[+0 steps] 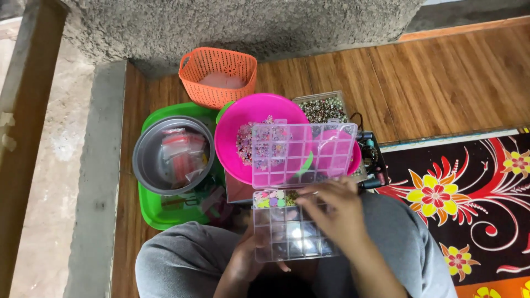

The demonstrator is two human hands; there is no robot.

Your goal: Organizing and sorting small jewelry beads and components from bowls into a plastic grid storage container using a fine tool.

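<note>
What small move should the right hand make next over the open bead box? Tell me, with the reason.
Probably pinch one bead from the filled top row. The right hand already rests over the bead box beside its coloured beads, the lid stands open, and the left hand steadies the box from below. Most compartments look empty.

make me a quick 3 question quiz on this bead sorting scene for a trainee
1. True or false: the lid of the clear organizer box is shut.
2. Which hand reaches into the box's compartments? A left hand B right hand
3. What colour is the basket by the wall?

Key: 1 false, it stands open. 2 B; the left hand supports the box from below. 3 orange.
</note>
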